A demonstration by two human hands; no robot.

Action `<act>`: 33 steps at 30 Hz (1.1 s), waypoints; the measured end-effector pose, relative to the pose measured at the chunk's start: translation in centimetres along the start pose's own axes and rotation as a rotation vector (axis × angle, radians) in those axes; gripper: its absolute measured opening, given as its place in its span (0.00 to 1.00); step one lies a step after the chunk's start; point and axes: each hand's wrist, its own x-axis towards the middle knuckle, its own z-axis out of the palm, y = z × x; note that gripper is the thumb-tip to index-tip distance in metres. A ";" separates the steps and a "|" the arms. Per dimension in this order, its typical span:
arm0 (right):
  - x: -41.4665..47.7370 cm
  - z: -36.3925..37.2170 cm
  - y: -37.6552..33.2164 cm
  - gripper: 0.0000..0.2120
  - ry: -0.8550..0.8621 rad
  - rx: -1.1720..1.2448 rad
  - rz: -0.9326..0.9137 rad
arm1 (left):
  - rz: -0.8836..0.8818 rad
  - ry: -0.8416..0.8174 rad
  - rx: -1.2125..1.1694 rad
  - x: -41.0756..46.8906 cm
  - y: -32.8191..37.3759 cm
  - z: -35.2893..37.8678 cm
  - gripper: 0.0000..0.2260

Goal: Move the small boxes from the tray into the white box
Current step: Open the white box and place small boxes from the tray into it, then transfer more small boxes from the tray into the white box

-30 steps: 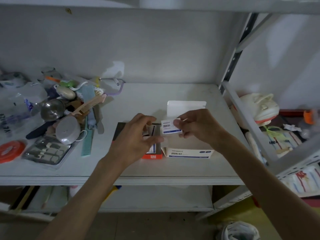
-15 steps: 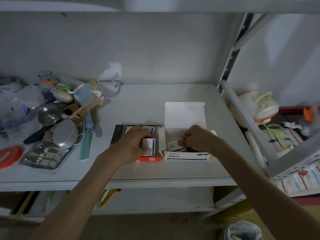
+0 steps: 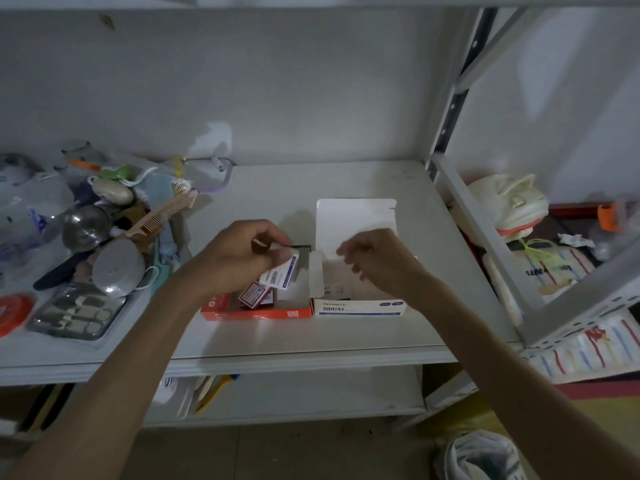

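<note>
Left hand (image 3: 242,254) has a small box (image 3: 280,273) pinched in its grip, lifted just above the tray (image 3: 256,311), tilted w/ its printed face up, prob. so it can swing right w/o catching the tray wall. The red-fronted tray sits near the shelf (image 3: 346,341) front edge, about mid-width; at least one more small red-edged box (image 3: 254,294) lies in it.

White box (image 3: 360,306) stands touching the tray's right side, lid flap up at the back, so the mouth is clear and the carry is short. Right hand (image 3: 377,261) hovers over that mouth, fingers loosely curled and blurred, nothing visible in its grip; looks ready to take the next box. Contents of the white box are mostly hidden by the hand.
</note>
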 end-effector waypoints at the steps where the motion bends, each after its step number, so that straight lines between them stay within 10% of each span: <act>1: -0.3 -0.6 -0.6 0.07 -0.058 0.175 -0.010 | 0.024 -0.026 -0.017 0.1 0.8 0.1 0.05; 5: -1.7 -2.5 -2.1 0.14 -0.347 0.364 -0.093 | 0.080 -0.146 -0.121 1.2 3.6 1.8 0.07; 13: -2.3 -4.5 0.0 0.17 -0.275 0.566 -0.011 | -0.002 -0.048 -0.449 2.3 4.2 4.6 0.20; 21: -2.5 -5.6 1.0 0.12 -0.282 0.503 0.039 | -0.156 0.406 -0.156 1.2 -1.5 1.5 0.07; 33: -0.2 -2.7 1.2 0.10 -0.118 -0.547 -0.012 | -0.366 0.064 0.348 -0.2 -4.8 0.7 0.27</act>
